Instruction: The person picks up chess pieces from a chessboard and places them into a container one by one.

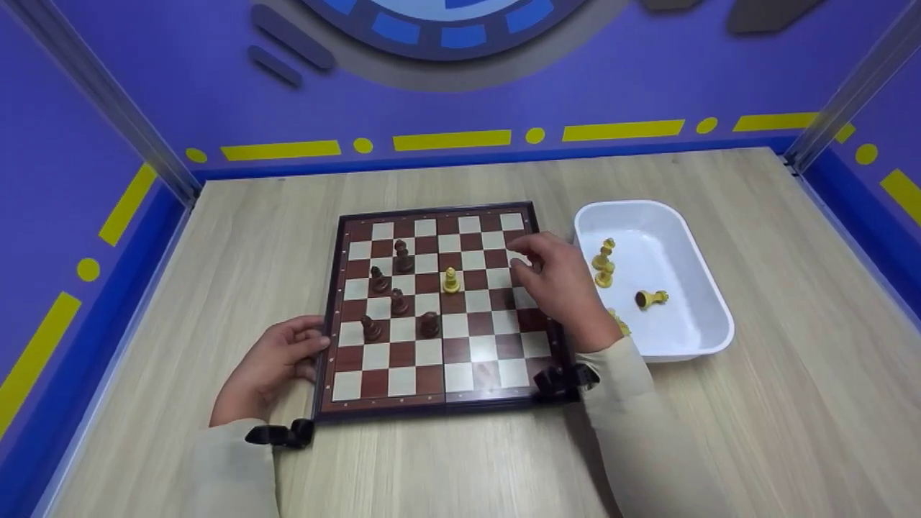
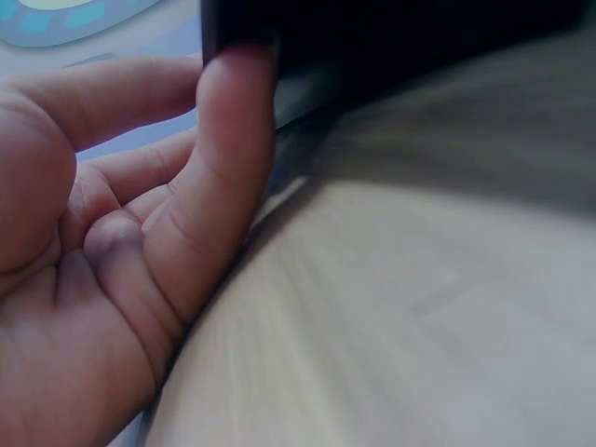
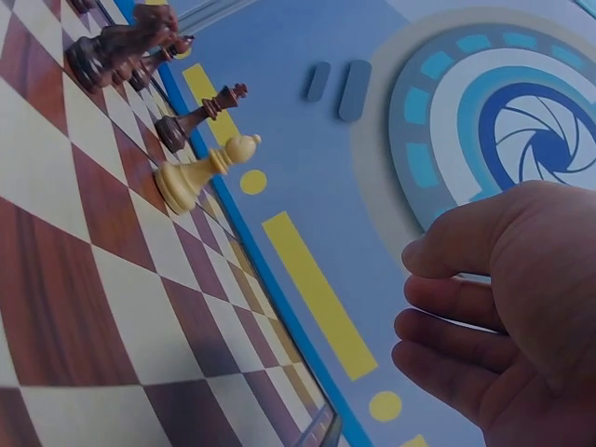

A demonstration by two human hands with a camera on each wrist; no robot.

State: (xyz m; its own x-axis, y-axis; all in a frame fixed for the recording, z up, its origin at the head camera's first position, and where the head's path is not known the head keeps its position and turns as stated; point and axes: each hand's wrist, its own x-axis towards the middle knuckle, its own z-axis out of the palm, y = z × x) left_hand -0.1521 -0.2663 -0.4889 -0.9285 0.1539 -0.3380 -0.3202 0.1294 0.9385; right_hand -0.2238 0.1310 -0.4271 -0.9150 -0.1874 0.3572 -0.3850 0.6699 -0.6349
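A chessboard (image 1: 495, 347) with dark red and white squares lies on the table. My left hand (image 1: 277, 356) is at its left edge, fingertips touching the black rim; in the left wrist view a finger (image 2: 228, 130) meets the dark board side. My right hand (image 1: 565, 284) hovers over the board's right side, thumb and forefinger bent and apart, holding nothing. A pale yellow bishop (image 3: 197, 177) stands upright near the middle of the board. Several dark chess pieces (image 1: 399, 302) stand on the left half; one dark piece (image 3: 191, 121) with a notched top is behind the bishop.
A white plastic tray (image 1: 691, 288) sits right of the board. Several pale yellow chess pieces (image 1: 652, 298) are inside it, partly hidden by the right forearm. Blue and purple panels (image 1: 460, 108) enclose the wooden table (image 1: 777, 237) at the back and sides.
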